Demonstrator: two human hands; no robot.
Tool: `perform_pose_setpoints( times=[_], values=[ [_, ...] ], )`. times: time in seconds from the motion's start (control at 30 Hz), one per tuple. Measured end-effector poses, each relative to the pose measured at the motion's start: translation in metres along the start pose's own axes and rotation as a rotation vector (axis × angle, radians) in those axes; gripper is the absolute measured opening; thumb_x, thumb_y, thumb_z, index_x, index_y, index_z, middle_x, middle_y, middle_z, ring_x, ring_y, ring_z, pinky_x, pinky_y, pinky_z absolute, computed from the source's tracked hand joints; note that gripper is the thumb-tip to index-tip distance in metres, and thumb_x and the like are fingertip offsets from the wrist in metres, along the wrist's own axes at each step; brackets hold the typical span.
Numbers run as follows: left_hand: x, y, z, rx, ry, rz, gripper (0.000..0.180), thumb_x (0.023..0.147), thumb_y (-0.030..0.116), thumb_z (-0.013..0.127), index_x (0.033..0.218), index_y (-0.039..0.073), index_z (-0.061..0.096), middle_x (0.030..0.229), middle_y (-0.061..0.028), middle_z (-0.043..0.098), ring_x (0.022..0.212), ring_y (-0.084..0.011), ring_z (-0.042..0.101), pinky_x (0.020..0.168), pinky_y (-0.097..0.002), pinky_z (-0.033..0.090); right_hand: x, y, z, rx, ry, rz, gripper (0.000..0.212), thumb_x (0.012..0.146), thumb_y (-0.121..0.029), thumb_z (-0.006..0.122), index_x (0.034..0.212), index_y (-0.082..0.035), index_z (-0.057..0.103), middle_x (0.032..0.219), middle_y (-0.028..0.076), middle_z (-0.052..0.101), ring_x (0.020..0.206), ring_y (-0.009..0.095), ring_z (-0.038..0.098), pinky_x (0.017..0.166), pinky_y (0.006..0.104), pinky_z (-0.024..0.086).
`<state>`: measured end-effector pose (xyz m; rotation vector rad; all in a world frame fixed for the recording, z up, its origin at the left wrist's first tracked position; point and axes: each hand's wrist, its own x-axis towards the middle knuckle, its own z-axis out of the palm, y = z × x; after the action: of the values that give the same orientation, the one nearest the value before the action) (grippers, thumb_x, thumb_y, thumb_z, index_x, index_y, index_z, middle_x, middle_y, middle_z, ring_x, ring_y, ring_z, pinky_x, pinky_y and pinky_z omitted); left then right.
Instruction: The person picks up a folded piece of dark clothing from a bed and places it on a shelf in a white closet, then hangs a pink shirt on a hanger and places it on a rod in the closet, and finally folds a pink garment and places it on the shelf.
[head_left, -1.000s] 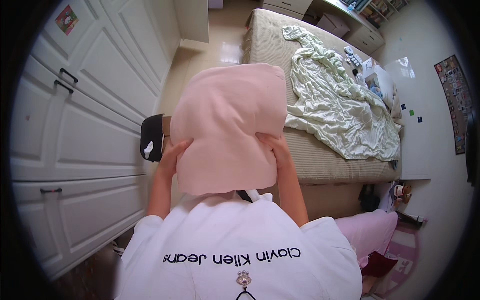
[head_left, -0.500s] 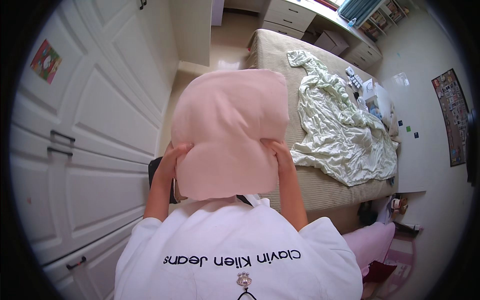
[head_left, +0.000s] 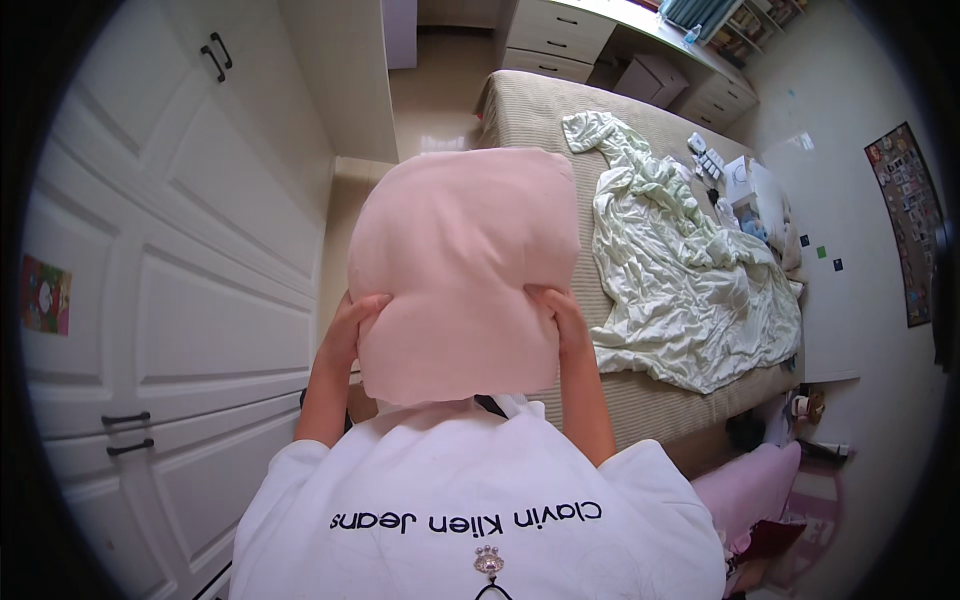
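A soft, thick pink cushion-like bundle (head_left: 465, 270) fills the middle of the view, held up in front of my chest. My left hand (head_left: 358, 322) grips its left edge, thumb over the front and the other fingers hidden behind. On the opposite edge, my right hand (head_left: 560, 308) grips in the same way, pressing a small dent into the cloth. The bundle's surface is smooth, with faint creases near the centre. Just to the right, a crumpled pale green blanket (head_left: 690, 260) lies spread over a bed (head_left: 660, 410) with a beige ribbed cover.
White wardrobe doors (head_left: 210, 300) with black handles line the left side. Beyond the bed stands a white drawer unit (head_left: 560, 38). A white box (head_left: 738, 180) and small items lie along the bed's far right. Pink cloth (head_left: 750, 490) is at the lower right.
The wardrobe doors and their picture have slid left and down in view, as if I moved forward along them. Both hands keep the same hold on the pink bundle.
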<state>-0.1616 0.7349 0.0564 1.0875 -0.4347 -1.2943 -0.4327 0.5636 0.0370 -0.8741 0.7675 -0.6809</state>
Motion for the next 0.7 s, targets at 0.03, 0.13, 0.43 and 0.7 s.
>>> perform_pose_setpoints(
  times=[0.03,0.13,0.43,0.7],
  values=[
    [0.018,0.003,0.003,-0.003,-0.008,0.001,0.060,0.075,0.020,0.064,0.125,-0.005,0.042,0.106,-0.0146,0.058,0.091,-0.0189,0.062,0.075,-0.0295,0.053,0.014,-0.010,0.000,0.030,0.008,-0.006,0.033,0.073,-0.008,0.061,0.103,0.004,0.061,0.092,0.009,0.064,0.077,0.015,0.063,0.069,0.0248,0.050],
    [0.070,0.018,0.015,-0.019,-0.050,-0.012,0.058,0.076,0.020,0.063,0.124,-0.005,0.043,0.105,-0.0141,0.058,0.090,-0.0187,0.062,0.073,-0.0295,0.053,0.062,-0.048,-0.006,-0.013,-0.003,0.054,0.033,0.072,-0.007,0.061,0.103,0.004,0.061,0.090,0.008,0.064,0.076,0.014,0.062,0.067,0.0244,0.050],
    [0.208,0.051,0.055,-0.035,-0.044,-0.006,0.057,0.077,0.019,0.063,0.125,-0.003,0.043,0.109,-0.0139,0.057,0.092,-0.0184,0.062,0.073,-0.0291,0.053,0.187,-0.133,-0.027,0.062,-0.001,-0.019,0.031,0.070,-0.002,0.063,0.100,0.001,0.060,0.083,0.002,0.061,0.069,0.008,0.057,0.060,0.0214,0.044],
    [0.292,0.079,0.060,-0.086,-0.018,-0.082,0.056,0.077,0.017,0.063,0.125,-0.003,0.043,0.108,-0.0135,0.058,0.090,-0.0181,0.062,0.073,-0.0290,0.053,0.279,-0.144,-0.058,0.005,-0.028,0.023,0.034,0.072,-0.006,0.061,0.104,0.003,0.060,0.090,0.007,0.063,0.075,0.013,0.060,0.065,0.0237,0.047]
  ],
)
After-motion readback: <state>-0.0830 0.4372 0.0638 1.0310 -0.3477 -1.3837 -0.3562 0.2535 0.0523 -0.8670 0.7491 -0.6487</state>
